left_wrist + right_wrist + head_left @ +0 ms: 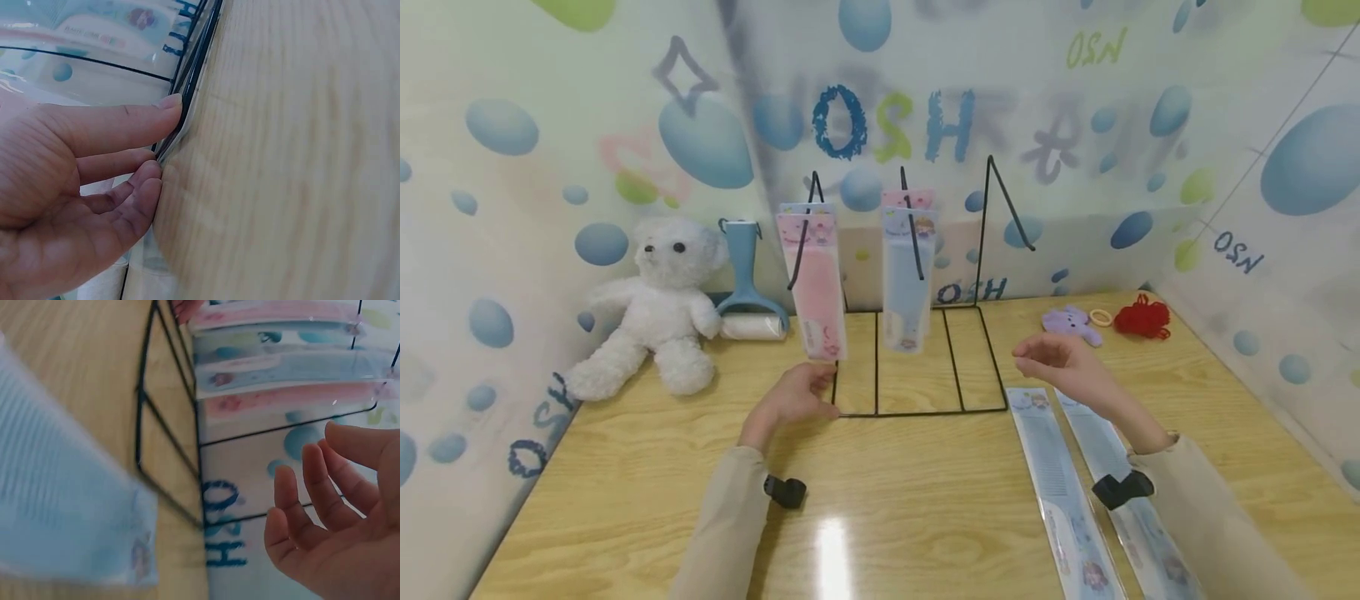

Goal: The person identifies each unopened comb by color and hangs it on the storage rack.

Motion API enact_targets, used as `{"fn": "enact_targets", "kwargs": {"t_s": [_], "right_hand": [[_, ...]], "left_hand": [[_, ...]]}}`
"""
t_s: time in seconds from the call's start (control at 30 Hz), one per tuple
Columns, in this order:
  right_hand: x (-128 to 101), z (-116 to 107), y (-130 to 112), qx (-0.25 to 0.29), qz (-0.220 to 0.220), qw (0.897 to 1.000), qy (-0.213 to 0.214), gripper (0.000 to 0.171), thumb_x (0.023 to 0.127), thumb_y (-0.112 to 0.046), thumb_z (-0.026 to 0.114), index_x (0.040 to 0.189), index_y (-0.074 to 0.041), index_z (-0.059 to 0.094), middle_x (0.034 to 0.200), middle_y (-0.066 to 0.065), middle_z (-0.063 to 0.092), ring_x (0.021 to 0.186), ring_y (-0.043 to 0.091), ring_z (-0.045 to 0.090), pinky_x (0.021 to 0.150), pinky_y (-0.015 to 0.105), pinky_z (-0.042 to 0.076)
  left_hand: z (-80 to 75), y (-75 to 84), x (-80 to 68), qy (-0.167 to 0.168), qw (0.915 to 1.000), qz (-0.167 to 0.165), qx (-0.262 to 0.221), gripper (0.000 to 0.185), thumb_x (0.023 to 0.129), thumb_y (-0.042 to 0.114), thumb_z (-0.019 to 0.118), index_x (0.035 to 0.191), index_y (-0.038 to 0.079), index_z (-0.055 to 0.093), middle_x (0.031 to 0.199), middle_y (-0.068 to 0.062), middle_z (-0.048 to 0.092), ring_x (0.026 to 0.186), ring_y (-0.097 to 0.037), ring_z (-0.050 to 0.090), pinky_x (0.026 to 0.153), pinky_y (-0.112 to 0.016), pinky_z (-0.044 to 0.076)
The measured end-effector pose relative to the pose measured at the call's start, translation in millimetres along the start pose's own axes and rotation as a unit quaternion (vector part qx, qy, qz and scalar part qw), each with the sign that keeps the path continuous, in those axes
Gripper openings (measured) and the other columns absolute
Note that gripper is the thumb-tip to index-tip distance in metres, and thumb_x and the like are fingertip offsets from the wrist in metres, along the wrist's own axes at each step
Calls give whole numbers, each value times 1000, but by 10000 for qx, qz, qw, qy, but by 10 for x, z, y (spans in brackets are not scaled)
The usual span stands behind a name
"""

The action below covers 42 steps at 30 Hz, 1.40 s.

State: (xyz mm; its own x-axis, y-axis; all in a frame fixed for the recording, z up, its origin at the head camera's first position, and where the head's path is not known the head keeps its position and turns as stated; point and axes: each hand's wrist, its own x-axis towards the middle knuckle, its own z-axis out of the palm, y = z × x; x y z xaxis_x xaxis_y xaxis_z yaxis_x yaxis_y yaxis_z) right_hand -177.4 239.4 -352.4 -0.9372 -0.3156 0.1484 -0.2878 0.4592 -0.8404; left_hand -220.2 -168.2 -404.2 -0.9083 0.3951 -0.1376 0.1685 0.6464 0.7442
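A black wire display rack stands on the table with upright hooks. Packaged combs hang from two hooks: a pink comb is in front on the left, and a blue comb on the middle one, each with another pack behind. The right hook is bare. My left hand touches the rack's front left base corner, thumb and fingertips against the wire in the left wrist view. To the right of the rack my right hand hovers with relaxed fingers, holding nothing. Under it lie a packaged blue comb and another.
At the back left sits a white teddy bear beside a blue lint roller. A small purple plush toy, a wooden ring and red yarn lie at the back right. Patterned walls border the table.
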Motion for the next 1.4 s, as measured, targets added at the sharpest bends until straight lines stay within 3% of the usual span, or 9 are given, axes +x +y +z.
{"fn": "enact_targets", "kwargs": {"t_s": [0.37, 0.63, 0.9, 1.17, 1.4], "right_hand": [[-120, -140, 511, -599, 887, 9937, -327, 27, 93, -14, 63, 112, 5, 62, 99, 13, 65, 85, 20, 60, 68, 28, 52], [-124, -135, 646, -762, 1005, 9915, -307, 26, 92, -15, 64, 111, 4, 62, 98, 11, 65, 85, 20, 59, 65, 27, 50], [-71, -158, 667, -1260, 842, 9878, -359, 24, 88, -12, 68, 106, 4, 65, 95, 10, 66, 86, 20, 58, 69, 29, 50], [-8, -139, 638, -1988, 497, 9772, -550, 29, 78, -16, 79, 99, 0, 67, 88, 5, 66, 81, 19, 59, 67, 30, 49], [24, -120, 620, -2327, 337, 9679, -884, 28, 78, -17, 78, 97, 0, 68, 90, 6, 66, 84, 21, 58, 69, 32, 50]], "left_hand": [[-10, -21, 2, 31, 10000, 8, 45, 72, 75, 8, 80, 136, -8, 46, 125, -22, 57, 116, -35, 52, 101, -48, 43], [-13, -21, 28, 2, 10000, 57, 11, 72, 74, 8, 81, 135, -8, 47, 124, -22, 58, 115, -35, 53, 100, -47, 44], [-5, -33, 38, 7, 10000, 42, -74, 73, 74, 6, 81, 135, -9, 46, 126, -23, 56, 117, -36, 52, 100, -47, 43], [-11, -19, 32, 4, 10000, 34, -67, 72, 74, 6, 81, 136, -8, 46, 125, -22, 57, 116, -35, 52, 100, -47, 43], [-14, -32, 38, 63, 9997, 238, 46, 71, 74, 5, 80, 133, -13, 46, 122, -24, 58, 114, -36, 54, 99, -47, 44]]}}
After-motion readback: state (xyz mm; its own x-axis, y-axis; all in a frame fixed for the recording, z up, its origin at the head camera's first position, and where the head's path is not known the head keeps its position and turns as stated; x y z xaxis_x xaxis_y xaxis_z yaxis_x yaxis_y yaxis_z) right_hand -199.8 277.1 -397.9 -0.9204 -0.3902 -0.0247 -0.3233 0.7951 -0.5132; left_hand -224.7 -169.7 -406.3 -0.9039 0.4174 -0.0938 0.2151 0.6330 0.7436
